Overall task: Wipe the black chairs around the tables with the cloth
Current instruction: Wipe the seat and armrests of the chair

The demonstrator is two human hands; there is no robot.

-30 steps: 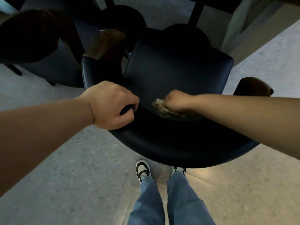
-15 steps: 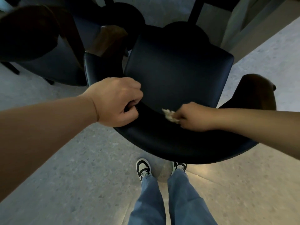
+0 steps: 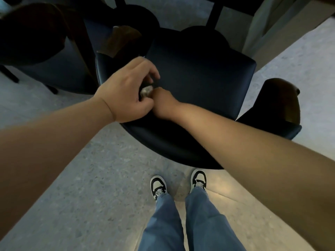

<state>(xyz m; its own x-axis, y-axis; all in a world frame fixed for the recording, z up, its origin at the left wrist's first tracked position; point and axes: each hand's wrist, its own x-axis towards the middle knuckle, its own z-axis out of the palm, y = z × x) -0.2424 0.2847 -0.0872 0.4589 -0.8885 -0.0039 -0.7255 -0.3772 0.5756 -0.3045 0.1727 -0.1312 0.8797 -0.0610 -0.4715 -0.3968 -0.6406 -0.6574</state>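
Both hands meet over the near left edge of the black chair [image 3: 199, 73] — the right hand [image 3: 163, 104] clutches the balled cloth [image 3: 146, 91], the left hand [image 3: 126, 93] curls around it. Probably a handover or regrip mid-wipe; next, press the cloth back onto the seat.

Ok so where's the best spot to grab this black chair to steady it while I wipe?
Probably the curved backrest rim of the black chair, taken from above on its near-left side, where the left hand hovers. That rim curves toward you, narrow enough to wrap fingers over, clear of the seat.
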